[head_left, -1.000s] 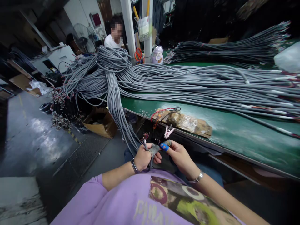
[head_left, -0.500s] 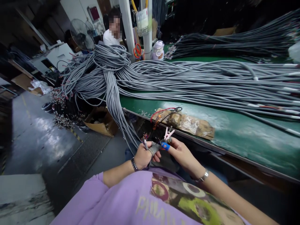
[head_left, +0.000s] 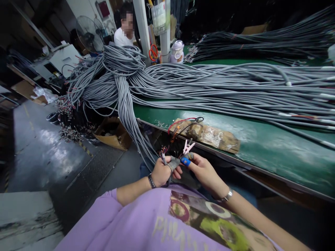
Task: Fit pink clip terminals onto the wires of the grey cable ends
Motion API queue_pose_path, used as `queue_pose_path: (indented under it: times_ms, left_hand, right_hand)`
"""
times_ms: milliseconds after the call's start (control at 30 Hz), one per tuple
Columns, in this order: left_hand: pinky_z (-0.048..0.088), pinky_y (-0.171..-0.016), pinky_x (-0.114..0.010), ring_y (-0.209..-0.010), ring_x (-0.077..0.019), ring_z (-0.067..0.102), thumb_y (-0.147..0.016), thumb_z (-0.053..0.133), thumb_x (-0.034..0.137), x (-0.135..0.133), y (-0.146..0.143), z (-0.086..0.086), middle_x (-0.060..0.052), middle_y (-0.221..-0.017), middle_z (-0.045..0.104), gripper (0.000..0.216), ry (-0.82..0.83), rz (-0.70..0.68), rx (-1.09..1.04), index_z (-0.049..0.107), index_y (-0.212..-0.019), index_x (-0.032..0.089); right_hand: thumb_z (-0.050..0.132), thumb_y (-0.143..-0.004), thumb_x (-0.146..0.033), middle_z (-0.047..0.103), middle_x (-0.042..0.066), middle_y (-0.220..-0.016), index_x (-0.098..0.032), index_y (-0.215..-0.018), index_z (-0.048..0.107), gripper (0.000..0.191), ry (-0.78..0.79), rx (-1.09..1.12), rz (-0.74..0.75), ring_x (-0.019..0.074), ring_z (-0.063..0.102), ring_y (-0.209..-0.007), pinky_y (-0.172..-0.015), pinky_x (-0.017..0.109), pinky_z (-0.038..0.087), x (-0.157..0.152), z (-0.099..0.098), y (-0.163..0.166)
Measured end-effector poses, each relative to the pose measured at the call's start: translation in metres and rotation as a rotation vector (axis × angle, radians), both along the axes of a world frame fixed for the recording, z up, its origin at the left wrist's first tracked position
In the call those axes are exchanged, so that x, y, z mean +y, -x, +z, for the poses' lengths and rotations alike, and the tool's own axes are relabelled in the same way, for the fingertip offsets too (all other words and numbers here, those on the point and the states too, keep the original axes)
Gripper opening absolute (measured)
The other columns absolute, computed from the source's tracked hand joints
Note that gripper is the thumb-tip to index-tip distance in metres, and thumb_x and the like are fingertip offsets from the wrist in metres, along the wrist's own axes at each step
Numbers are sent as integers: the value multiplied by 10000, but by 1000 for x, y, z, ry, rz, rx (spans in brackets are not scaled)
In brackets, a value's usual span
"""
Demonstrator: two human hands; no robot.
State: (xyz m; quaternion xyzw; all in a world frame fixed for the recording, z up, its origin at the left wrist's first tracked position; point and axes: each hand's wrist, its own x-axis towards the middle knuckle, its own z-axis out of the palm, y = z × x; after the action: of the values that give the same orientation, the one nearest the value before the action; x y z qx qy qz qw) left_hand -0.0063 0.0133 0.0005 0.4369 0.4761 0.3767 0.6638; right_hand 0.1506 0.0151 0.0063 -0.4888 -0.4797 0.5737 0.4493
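My left hand [head_left: 160,173] is closed round the end of a grey cable [head_left: 164,158], whose coloured wire tips fan out above my fist; a grey cot covers the thumb. My right hand [head_left: 202,169], with a blue finger cot [head_left: 185,161], pinches at those wire ends right beside the left thumb. A pink clip [head_left: 187,146] sticks out from the table edge just above both hands. Red and black leads [head_left: 180,124] run from it onto a taped cardboard pad [head_left: 209,134].
A green table [head_left: 261,143] carries a great heap of grey cables [head_left: 209,87] that spills off its left end toward a cardboard box [head_left: 111,134] on the floor. A seated person in white [head_left: 123,33], a fan [head_left: 87,33], orange scissors [head_left: 153,52] and a jar [head_left: 176,52] are at the back.
Both hands stay together on the cable end and have risen slightly toward the pink clip. The view has tilted down a little.
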Motion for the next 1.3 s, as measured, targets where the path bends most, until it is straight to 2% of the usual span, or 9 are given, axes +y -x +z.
queue_pose_path:
  times_ms: [167, 467, 600, 767, 933, 1033, 1133, 1300]
  left_hand:
    - [394, -394, -191, -408, -101, 563, -756, 631, 521, -1, 1, 2, -17, -556, 609, 408, -16, 17, 4, 581, -662, 127]
    - [383, -392, -193, -392, -92, 540, -748, 625, 536, -7, 0, 2, -10, -547, 604, 415, -10, -34, 24, 565, -645, 138]
    - [392, -396, -198, -392, -93, 538, -750, 623, 549, -8, -1, 2, -9, -551, 606, 422, -20, -47, 37, 571, -660, 140]
    - [374, -390, -192, -378, -85, 521, -751, 618, 551, -6, -2, 4, -3, -524, 585, 435, -33, -3, 30, 560, -627, 139]
    - [341, -357, -188, -352, -81, 495, -698, 671, 557, -1, 3, 10, 0, -507, 573, 445, 2, -32, -3, 547, -610, 138]
    - [320, -334, -191, -327, -77, 471, -650, 712, 556, 5, 7, 19, 4, -492, 568, 450, 44, -97, -36, 570, -640, 129]
    - [305, -319, -192, -311, -77, 458, -615, 739, 549, 13, 7, 27, 7, -475, 562, 456, 75, -156, -73, 586, -658, 122]
    - [295, -308, -192, -305, -76, 451, -599, 750, 545, 20, -2, 29, 5, -473, 564, 458, 95, -199, -115, 591, -664, 120]
  right_hand:
    - [748, -664, -521, 617, 10, -675, -194, -709, 621, 353, -4, 34, -8, 149, 529, -623, -617, 286, 449, -3, 1, -1]
    - [739, -678, -503, 635, 9, -707, -188, -765, 656, 337, 35, 82, 67, 143, 529, -626, -595, 273, 425, -2, 5, -3]
    - [755, -655, -506, 614, 2, -660, -184, -686, 634, 345, 16, 64, 27, 140, 518, -618, -625, 283, 431, -3, 6, -1]
    - [752, -670, -467, 597, -4, -637, -186, -680, 639, 302, 22, 55, -47, 127, 489, -590, -572, 265, 400, -8, 5, 0]
    - [762, -672, -462, 532, -34, -579, -191, -646, 607, 313, 123, 272, -104, 96, 432, -527, -527, 237, 389, -4, -2, -7]
    - [709, -709, -545, 592, -4, -671, -194, -723, 647, 357, 240, 431, -121, 107, 485, -552, -559, 253, 454, 8, -4, -14]
    - [641, -773, -565, 649, 39, -756, -186, -797, 686, 383, 336, 488, -35, 126, 554, -605, -576, 253, 480, 24, -4, -17]
    - [626, -804, -542, 666, 37, -716, -182, -766, 683, 367, 262, 570, 57, 137, 584, -625, -606, 257, 485, 39, -4, -11]
